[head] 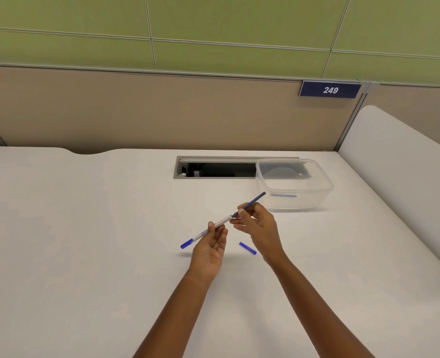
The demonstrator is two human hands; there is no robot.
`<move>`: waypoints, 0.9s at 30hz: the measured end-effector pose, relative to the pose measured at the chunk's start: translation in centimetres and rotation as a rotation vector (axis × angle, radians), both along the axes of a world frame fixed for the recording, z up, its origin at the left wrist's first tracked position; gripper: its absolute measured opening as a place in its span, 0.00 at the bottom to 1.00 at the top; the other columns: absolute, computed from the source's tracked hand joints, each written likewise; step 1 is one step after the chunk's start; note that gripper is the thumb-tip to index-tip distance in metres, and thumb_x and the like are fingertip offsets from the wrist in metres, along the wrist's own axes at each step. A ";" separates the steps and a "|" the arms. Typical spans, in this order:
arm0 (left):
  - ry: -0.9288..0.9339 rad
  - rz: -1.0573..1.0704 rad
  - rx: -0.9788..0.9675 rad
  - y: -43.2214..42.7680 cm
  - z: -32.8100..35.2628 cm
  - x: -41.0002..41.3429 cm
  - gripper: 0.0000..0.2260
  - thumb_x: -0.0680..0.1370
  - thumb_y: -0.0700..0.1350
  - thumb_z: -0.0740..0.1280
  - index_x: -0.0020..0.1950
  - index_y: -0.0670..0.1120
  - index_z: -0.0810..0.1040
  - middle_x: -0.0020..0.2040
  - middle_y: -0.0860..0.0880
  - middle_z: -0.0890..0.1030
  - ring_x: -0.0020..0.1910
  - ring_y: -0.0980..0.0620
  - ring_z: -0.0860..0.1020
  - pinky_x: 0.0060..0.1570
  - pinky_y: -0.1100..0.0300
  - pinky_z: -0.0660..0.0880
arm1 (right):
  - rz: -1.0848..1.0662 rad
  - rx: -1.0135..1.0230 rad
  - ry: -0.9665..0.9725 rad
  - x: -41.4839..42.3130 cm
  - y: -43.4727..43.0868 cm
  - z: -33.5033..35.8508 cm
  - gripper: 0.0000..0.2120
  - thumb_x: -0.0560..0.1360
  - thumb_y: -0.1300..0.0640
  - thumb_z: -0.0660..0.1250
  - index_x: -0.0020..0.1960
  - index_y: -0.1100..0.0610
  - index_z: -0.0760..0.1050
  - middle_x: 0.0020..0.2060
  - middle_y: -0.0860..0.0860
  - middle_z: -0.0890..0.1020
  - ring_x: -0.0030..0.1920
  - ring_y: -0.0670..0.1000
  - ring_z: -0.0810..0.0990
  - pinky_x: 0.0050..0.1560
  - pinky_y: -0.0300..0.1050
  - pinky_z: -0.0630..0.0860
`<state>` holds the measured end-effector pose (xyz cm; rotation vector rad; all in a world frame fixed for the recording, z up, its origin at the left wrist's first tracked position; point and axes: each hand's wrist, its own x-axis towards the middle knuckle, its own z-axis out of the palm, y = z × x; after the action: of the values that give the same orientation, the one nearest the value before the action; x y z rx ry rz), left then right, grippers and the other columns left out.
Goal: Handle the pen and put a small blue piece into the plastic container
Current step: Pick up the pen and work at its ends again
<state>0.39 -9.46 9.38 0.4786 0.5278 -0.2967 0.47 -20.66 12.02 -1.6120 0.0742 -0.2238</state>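
Pinching pen, left hand; right hand grips its dark rod (blue piece lying on table).

A white table bears a clear container far right, partly over a cable slot, and a blue piece near centre.

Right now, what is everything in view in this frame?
table: one, white; foreground
partition: one, beige; behind the table
cable slot: one, grey frame; table's far edge
number plate: one, navy, "249"; on the partition
plastic container: one, clear; far right, partly over the cable slot
pen: one, white barrel, blue end, dark blue shaft; held above the table
small blue piece: one, blue; on the table between the hands
left hand: grips the white barrel
right hand: pinches the dark blue shaft
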 end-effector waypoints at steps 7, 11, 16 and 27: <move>0.001 -0.008 -0.012 -0.1 0.3 -0.3 0.08 0.76 0.42 0.63 0.41 0.38 0.77 0.28 0.44 0.83 0.27 0.50 0.82 0.27 0.61 0.80 | 0.021 -0.013 -0.018 0.1 0.0 -0.3 0.04 0.75 0.62 0.62 0.45 0.54 0.73 0.39 0.49 0.80 0.36 0.43 0.83 0.34 0.28 0.77; -0.004 -0.022 -0.034 -0.2 0.5 -0.4 0.09 0.76 0.42 0.63 0.42 0.38 0.77 0.28 0.43 0.84 0.27 0.50 0.83 0.29 0.61 0.80 | 0.071 -0.081 -0.014 0.1 -0.2 -0.4 0.07 0.74 0.62 0.63 0.44 0.51 0.75 0.39 0.47 0.81 0.36 0.40 0.83 0.36 0.29 0.78; -0.002 -0.009 -0.064 0.1 0.8 -0.4 0.08 0.77 0.42 0.63 0.43 0.38 0.77 0.28 0.43 0.83 0.27 0.51 0.82 0.29 0.61 0.80 | 0.082 -0.210 0.000 0.6 -0.6 -0.1 0.08 0.73 0.63 0.65 0.49 0.52 0.76 0.40 0.46 0.81 0.38 0.43 0.82 0.39 0.28 0.78; -0.026 0.020 -0.083 1.1 0.8 0.2 0.07 0.76 0.41 0.63 0.44 0.38 0.76 0.28 0.45 0.83 0.28 0.53 0.82 0.33 0.63 0.80 | -0.004 -0.852 0.247 -0.2 -2.7 -4.3 0.10 0.74 0.63 0.62 0.54 0.62 0.74 0.53 0.59 0.78 0.52 0.56 0.77 0.52 0.44 0.72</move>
<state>0.64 -8.33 10.16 0.3960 0.4930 -0.2914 0.27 -23.39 7.71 -2.4843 0.1893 -0.0505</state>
